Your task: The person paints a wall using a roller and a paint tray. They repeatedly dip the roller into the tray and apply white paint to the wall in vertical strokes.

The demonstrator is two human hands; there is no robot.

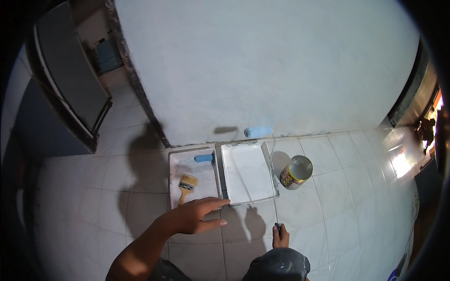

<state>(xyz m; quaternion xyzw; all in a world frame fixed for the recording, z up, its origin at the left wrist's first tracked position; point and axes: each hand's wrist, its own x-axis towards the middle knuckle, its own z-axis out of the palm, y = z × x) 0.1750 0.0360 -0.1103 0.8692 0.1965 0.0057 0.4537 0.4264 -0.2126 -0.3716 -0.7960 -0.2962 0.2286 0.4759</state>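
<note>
A pale, faintly bluish wall (281, 70) fills the far side, rising from a floor of large glossy tiles (105, 180). The paint roller (258, 133) reaches up from the near side on a long thin metal frame, its light blue sleeve lying level in front of the foot of the wall, with its shadow cast to the left. The right hand (281, 239) is closed around its dark handle, just beyond a knee in dark, paint-flecked cloth (276, 264). The frame crosses the right edge of the right paint tray (241, 144), which holds a smooth spread of white paint. Close on its left sits the left paint tray (208, 183), coated in uneven, streaky white. The left hand (194, 216) is open and holds nothing, its fingers stretched over the near ends of the trays, hiding part of the left one; whether a fingertip touches a rim cannot be told. An open paint can (296, 173) with a dark and yellow label stands right of the trays. In the left tray lie a wooden-handled flat paintbrush (188, 182) and a small, deeper blue roller sleeve (204, 158).
</note>
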